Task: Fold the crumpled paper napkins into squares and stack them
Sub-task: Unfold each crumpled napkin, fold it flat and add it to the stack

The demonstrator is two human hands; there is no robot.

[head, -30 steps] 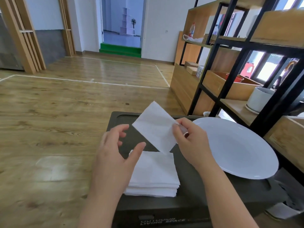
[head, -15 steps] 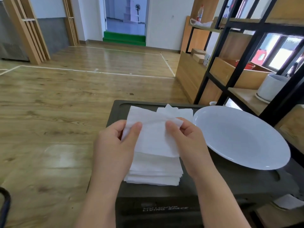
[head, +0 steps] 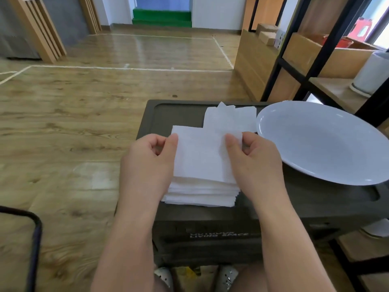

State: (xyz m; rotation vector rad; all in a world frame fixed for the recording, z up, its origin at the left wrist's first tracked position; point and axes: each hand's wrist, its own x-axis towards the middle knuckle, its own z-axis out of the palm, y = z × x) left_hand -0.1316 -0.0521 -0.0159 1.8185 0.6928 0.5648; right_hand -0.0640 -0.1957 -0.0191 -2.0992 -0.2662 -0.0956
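Lying flat, napkin (head: 200, 157) long axis front-back.

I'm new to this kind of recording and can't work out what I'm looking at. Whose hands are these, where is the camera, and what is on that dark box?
There is no machine here: a person works with two bare hands, and the one camera sits on their head, looking forward and down. That is why you see forearms reaching away from you.

The left hand and the right hand each pinch an upper corner of a white folded paper napkin, held just over a stack of folded white napkins. The stack rests on a dark box-like plastic table. Behind it lie a few more white napkins, not yet stacked. To the right, on the same surface, sits a large empty white round plate.

A black-framed wooden shelf unit stands on the right, on a wooden floor.
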